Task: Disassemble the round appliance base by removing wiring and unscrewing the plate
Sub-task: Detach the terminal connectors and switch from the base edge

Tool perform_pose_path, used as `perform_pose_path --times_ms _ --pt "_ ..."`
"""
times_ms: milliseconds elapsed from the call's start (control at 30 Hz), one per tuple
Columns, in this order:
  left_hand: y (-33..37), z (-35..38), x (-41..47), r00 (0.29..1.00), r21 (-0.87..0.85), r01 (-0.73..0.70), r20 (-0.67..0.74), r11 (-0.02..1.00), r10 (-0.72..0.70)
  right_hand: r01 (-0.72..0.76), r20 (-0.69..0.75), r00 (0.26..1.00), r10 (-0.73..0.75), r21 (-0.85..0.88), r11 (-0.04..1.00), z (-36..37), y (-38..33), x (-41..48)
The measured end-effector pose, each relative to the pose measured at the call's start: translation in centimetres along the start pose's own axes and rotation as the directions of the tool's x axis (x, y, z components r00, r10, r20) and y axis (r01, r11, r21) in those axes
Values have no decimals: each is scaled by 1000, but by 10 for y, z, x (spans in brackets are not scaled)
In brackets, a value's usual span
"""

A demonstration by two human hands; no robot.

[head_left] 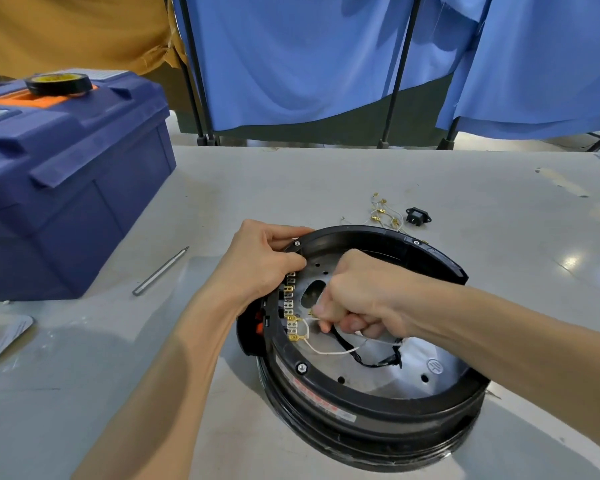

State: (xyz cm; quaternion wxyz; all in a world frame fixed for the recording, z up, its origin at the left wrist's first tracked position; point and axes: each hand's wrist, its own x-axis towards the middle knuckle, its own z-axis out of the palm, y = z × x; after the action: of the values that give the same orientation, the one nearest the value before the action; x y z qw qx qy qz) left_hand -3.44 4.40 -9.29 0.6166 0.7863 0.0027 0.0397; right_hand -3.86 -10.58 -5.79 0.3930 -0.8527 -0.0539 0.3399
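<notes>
- The right hand (361, 296) is balled over the plate (378, 362), hiding whatever its grip closes on; where the white wire (329, 351) ends under the fingers can't be told.
- The left hand (257, 265) covers the base's rim (371, 396) and the top of the terminal strip (289, 306).
- Red label (317, 400) print: too small to read.
- Toolbox (66, 181) cut by the left edge.
- Loose wires (383, 213): tangled, count unclear.
</notes>
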Motion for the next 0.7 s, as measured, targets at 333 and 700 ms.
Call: perform_pose_path --times_ms 333,700 --pt "2 1 -2 1000 15 16 6 1000 -16 256 6 967 -256 22 966 -12 -2 -10" --pt "2 1 -3 1000 26 18 -18 1000 -17 105 105 990 -97 -66 992 9 -12 -5"
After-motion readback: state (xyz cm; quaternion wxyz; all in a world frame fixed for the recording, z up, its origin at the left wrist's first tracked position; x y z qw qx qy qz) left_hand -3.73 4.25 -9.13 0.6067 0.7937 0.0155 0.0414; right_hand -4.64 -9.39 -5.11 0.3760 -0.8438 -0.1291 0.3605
